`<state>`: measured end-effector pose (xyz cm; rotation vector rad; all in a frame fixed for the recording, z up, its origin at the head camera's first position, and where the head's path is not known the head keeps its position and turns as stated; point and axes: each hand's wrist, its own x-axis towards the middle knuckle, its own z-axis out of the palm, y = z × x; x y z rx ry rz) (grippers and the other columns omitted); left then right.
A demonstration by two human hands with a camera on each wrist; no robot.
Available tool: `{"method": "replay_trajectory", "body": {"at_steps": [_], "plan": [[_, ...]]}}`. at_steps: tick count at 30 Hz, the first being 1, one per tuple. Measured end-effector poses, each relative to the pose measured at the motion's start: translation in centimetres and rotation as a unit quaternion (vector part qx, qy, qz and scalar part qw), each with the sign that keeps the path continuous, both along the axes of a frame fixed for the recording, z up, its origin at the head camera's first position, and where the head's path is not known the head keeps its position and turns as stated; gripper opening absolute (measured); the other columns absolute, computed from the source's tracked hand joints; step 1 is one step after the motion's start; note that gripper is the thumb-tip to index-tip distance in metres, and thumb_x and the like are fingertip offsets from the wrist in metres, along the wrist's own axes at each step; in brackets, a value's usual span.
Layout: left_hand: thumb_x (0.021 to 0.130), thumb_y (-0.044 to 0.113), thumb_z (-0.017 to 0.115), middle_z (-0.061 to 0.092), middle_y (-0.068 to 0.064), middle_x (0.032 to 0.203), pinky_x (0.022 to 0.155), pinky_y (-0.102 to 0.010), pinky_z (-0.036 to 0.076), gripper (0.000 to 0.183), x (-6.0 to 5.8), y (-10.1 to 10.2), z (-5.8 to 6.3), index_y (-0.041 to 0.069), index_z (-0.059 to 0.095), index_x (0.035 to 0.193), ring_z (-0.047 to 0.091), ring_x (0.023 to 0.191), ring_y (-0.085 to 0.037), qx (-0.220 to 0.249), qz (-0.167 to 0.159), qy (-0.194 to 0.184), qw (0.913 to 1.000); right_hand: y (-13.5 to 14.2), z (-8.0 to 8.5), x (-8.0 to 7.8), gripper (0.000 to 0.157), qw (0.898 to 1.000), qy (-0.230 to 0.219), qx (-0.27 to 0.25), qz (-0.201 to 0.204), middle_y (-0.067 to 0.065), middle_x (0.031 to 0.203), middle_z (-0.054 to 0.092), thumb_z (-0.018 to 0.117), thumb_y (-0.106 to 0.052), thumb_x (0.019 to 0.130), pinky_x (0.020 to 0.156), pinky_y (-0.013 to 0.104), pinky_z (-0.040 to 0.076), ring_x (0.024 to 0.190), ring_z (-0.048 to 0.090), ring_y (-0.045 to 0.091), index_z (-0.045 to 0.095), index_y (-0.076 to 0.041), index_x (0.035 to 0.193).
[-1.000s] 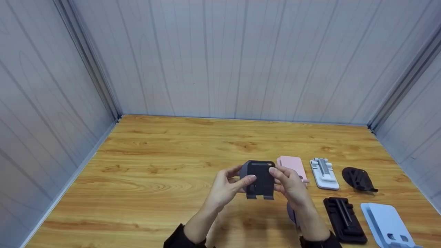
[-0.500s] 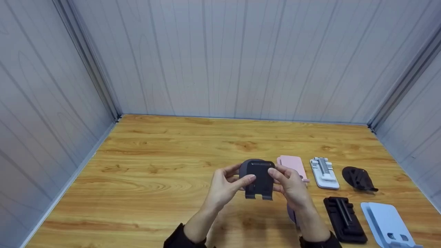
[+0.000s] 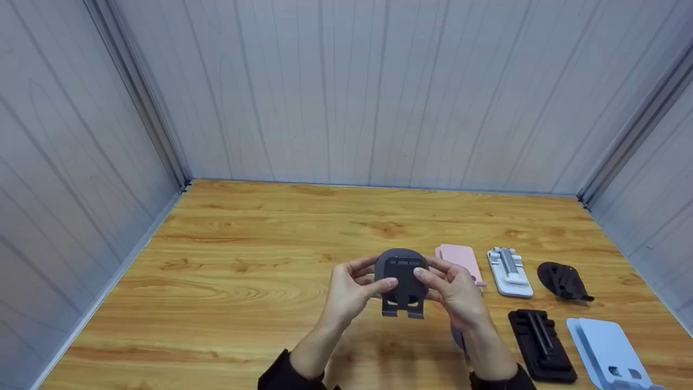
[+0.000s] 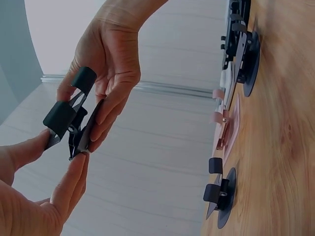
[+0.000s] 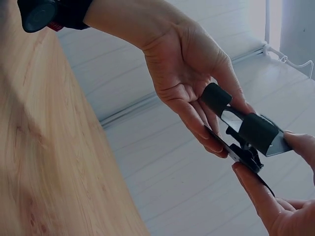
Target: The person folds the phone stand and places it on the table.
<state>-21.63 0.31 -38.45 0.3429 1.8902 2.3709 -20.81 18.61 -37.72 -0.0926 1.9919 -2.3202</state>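
Both hands hold a dark grey phone stand (image 3: 401, 277) in the air over the table, its round base showing behind the slotted plate. My left hand (image 3: 347, 297) pinches its left edge, thumb on the plate and fingers behind. On the other side, the right hand (image 3: 456, 297) grips it likewise, its thumb pressing the plate's face. From the left wrist view, two curved hooks (image 4: 83, 80) stick out at the plate's lower end, and a hinge joins plate and base. The plate stands apart from the base (image 5: 224, 146) at an angle in the right wrist view.
Right of the hands lie a pink stand (image 3: 459, 259), a white stand (image 3: 510, 275), a black round-based stand (image 3: 563, 281), a black stand (image 3: 543, 346) and a light blue stand (image 3: 614, 352). A purple stand (image 3: 457, 337) is partly hidden behind the right forearm. Panels wall the table (image 3: 227, 303).
The plate has tilted and shifted slightly down and left, so more of the round base shows above it and its slots are visible. The right thumb has moved a little left and down.
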Motion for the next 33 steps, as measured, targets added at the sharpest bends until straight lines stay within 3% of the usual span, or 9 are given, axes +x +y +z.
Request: {"method": "replay_trajectory", "body": {"at_steps": [7, 14, 19, 22, 25, 29, 33], "plan": [[0.069, 0.0, 0.073, 0.063, -0.018, 0.091, 0.057, -0.032, 0.054, 0.049, 0.1, 0.2, -0.2, -0.012, 0.053, 0.112, 0.064, 0.07, -0.024, -0.015, 0.029, 0.022, 0.9992, -0.3, 0.0, -0.1, 0.042, 1.0, -0.002, -0.009, -0.023, 0.02, 0.098, 0.062, 0.058, 0.0, 0.083, 0.068, 0.034, 0.053, 0.081, 0.063, 0.024, 0.043, 0.017, 0.118], [0.067, -0.005, 0.073, 0.064, -0.019, 0.083, 0.054, -0.03, 0.053, 0.041, 0.6, 0.3, 0.8, -0.015, 0.056, 0.103, 0.063, 0.065, -0.024, -0.046, 0.06, 0.039, 0.9964, -0.5, -0.3, -0.1, 0.034, 0.999, 0.005, 0.009, -0.041, 0.018, 0.09, 0.064, 0.058, 0.002, 0.082, 0.064, 0.034, 0.053, 0.074, 0.064, 0.023, 0.047, 0.018, 0.111], [0.067, 0.0, 0.075, 0.064, -0.016, 0.087, 0.055, -0.028, 0.053, 0.045, 0.1, 0.8, -0.3, -0.011, 0.057, 0.106, 0.063, 0.067, -0.02, -0.048, 0.07, 0.03, 0.9959, -0.4, -0.3, -0.2, 0.034, 0.999, 0.002, 0.019, -0.05, 0.018, 0.09, 0.064, 0.058, 0.001, 0.083, 0.064, 0.032, 0.053, 0.075, 0.064, 0.022, 0.048, 0.017, 0.111], [0.069, 0.004, 0.074, 0.063, -0.015, 0.092, 0.059, -0.028, 0.053, 0.046, 0.0, 1.0, -0.7, -0.009, 0.056, 0.109, 0.063, 0.071, -0.02, -0.061, 0.069, 0.051, 0.9944, -0.3, -0.3, -0.3, 0.033, 0.998, -0.001, 0.021, -0.058, 0.017, 0.09, 0.064, 0.058, 0.001, 0.083, 0.063, 0.032, 0.053, 0.074, 0.064, 0.021, 0.049, 0.016, 0.111], [0.073, 0.012, 0.073, 0.06, -0.015, 0.101, 0.066, -0.027, 0.052, 0.049, 0.1, 1.0, -0.8, -0.007, 0.053, 0.113, 0.061, 0.083, -0.022, -0.1, 0.072, 0.094, 0.9879, -0.2, -0.3, -0.3, 0.033, 0.998, 0.004, 0.024, -0.059, 0.017, 0.091, 0.064, 0.057, 0.002, 0.083, 0.063, 0.032, 0.053, 0.074, 0.064, 0.021, 0.048, 0.015, 0.112], [0.075, 0.027, 0.071, 0.054, -0.011, 0.11, 0.075, -0.028, 0.05, 0.056, 0.2, 0.8, -0.8, -0.003, 0.05, 0.118, 0.053, 0.099, -0.022, -0.156, 0.103, 0.146, 0.9715, 0.0, -0.3, -0.4, 0.035, 0.997, 0.013, 0.03, -0.072, 0.018, 0.092, 0.063, 0.057, 0.003, 0.083, 0.061, 0.03, 0.053, 0.072, 0.064, 0.02, 0.047, 0.015, 0.114], [0.077, 0.03, 0.068, 0.055, -0.008, 0.1, 0.072, -0.027, 0.05, 0.047, 0.3, 0.8, -0.6, 0.0, 0.055, 0.111, 0.054, 0.091, -0.018, -0.169, 0.126, 0.166, 0.9633, 0.1, -0.3, -0.6, 0.034, 0.995, 0.009, 0.029, -0.091, 0.017, 0.091, 0.064, 0.057, 0.004, 0.083, 0.059, 0.028, 0.053, 0.07, 0.064, 0.019, 0.048, 0.014, 0.115]]}}
